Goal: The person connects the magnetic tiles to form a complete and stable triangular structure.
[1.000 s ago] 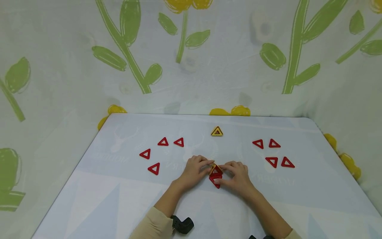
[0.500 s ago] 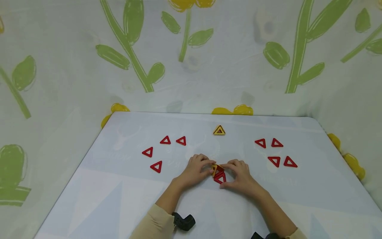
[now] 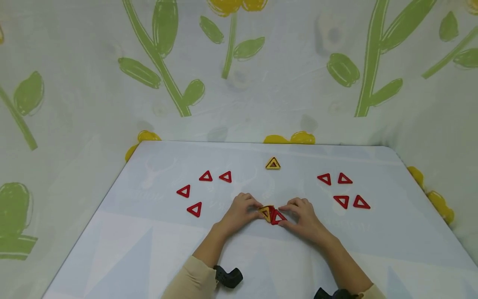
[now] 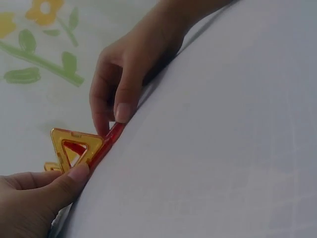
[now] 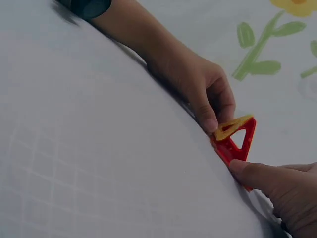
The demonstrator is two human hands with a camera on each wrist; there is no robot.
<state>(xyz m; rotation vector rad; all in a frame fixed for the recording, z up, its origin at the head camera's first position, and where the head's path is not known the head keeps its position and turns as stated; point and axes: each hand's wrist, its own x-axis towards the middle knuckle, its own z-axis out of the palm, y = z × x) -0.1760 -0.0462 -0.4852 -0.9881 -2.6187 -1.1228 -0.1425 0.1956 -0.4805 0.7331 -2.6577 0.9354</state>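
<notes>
Near the table's middle stands a small leaning cluster of hollow triangular magnetic tiles. Its yellow tile (image 4: 58,148) tilts up at the left, and my left hand (image 3: 240,214) pinches its edge between thumb and fingers. A red tile (image 5: 248,136) rises against the yellow one in the right wrist view. Another red tile (image 3: 274,218) lies flat on the table at the cluster's right side. My right hand (image 3: 306,220) pinches this flat tile by its outer edge, thumb at the near corner. Fingertips partly hide where the tiles meet.
Several red triangles, one of them a red tile (image 3: 194,204), lie at the left of the table (image 3: 149,257). Several more, including a red tile (image 3: 361,207), lie at the right. A yellow triangle (image 3: 273,167) sits at the back, before a flower-printed cloth (image 3: 284,95).
The cluster has turned: its flat red tile has swung from the side near me round to the right. My right thumb has shifted from on that tile to its corner.
</notes>
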